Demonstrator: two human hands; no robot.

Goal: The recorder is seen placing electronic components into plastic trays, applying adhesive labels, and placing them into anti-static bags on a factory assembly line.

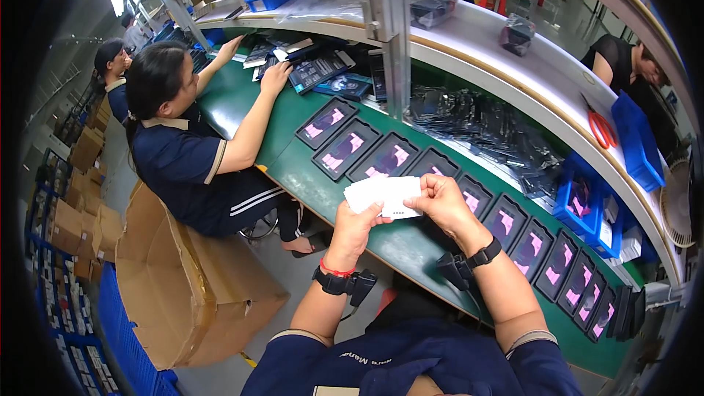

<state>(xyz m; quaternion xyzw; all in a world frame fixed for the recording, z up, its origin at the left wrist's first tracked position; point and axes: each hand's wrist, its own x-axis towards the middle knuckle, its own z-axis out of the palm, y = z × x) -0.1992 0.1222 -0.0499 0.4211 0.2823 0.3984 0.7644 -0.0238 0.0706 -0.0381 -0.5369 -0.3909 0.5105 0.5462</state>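
A fanned stack of small white cards (383,192) is held out over the front edge of the green bench. My left hand (350,227) is closed on the left side of the stack, thumb on top. At its right end, my right hand (447,207) pinches the cards between thumb and fingers. Fine dark print shows on the top card. Beyond and to both sides of my hands runs a curved row of black trays (345,152), each with a dark flat piece and pink pieces in it. My right hand is nearest to a tray (475,196) in the middle.
To the left, a co-worker (183,139) reaches toward a pile of dark boxes (323,70). Clear plastic-wrapped pieces (484,132) lie behind the trays. Blue bins (579,198) and red-handled scissors (601,128) are at right. A large carton (198,286) stands left; a metal post (396,44) rises ahead.
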